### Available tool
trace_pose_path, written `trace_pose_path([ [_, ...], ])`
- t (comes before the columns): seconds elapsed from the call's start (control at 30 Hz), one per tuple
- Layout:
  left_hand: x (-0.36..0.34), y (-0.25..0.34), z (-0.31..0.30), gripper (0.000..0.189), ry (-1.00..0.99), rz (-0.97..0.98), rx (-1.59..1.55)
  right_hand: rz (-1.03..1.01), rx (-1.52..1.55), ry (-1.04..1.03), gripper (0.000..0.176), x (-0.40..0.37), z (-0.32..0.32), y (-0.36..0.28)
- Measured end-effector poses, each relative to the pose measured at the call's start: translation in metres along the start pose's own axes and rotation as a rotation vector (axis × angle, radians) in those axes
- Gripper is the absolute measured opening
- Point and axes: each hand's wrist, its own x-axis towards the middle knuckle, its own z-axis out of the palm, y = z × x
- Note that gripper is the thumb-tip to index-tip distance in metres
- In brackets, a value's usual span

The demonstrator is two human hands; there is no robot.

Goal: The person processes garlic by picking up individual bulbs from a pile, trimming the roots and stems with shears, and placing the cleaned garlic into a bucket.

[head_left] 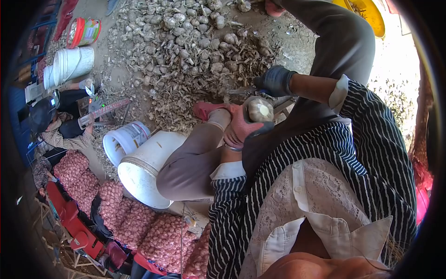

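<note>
My left hand (239, 124), in a pink glove with a dark edge, is closed round a garlic bulb (260, 110). The bulb's pale cut face is turned up. Just above it, my right hand (275, 81) in a dark blue-grey glove is closed on a narrow metal cutting tool (241, 90), its grip hidden in the fist. The blade points left, over the trimmings and close to the bulb. Beyond both hands, a wide heap of garlic bulbs (179, 31) with dry stalks lies on the ground.
White buckets (153, 160) stand beside my left knee, with more buckets (74, 64) farther left. A yellow basin (374, 18) is at upper right. Another person (62, 121) sits at the left. Sacks of pinkish garlic (165, 237) line the lower left.
</note>
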Motion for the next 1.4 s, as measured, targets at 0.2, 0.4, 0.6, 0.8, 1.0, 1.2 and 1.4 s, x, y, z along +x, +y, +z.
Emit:
trace_pose_path([
  [0.2, -0.007, 0.040, -0.020, 0.063, 0.097, -0.123, -0.799, 0.251, 0.120, 0.207, 0.027, -0.007, 0.018, 0.010],
  [0.4, -0.045, 0.097, -0.073, 0.067, 0.541, 0.494, -1.015, 0.446, 0.149, 0.251, 0.033, -0.004, 0.019, 0.038],
  [0.6, -0.059, 0.099, -0.112, 0.038, 1.117, 0.657, -1.284, 0.604, 0.283, 0.265, 0.033, 0.022, -0.021, 0.063],
  [0.8, 0.014, 0.041, -0.060, 0.040, 0.831, -0.069, -1.128, 0.782, 1.005, 0.084, 0.043, 0.087, -0.018, 0.104],
  [1.0, 0.030, 0.030, -0.057, 0.042, 0.639, -0.378, -0.840, 0.668, 2.049, -0.120, 0.041, 0.141, -0.034, 0.096],
  [1.2, 0.026, 0.005, -0.055, 0.044, 0.593, -0.388, -0.642, 0.754, 1.915, 0.119, 0.037, 0.184, -0.013, 0.131],
  [1.4, 0.031, 0.002, -0.057, 0.051, 0.635, -0.492, -0.985, 0.719, 1.002, 0.160, 0.030, 0.132, -0.041, 0.097],
])
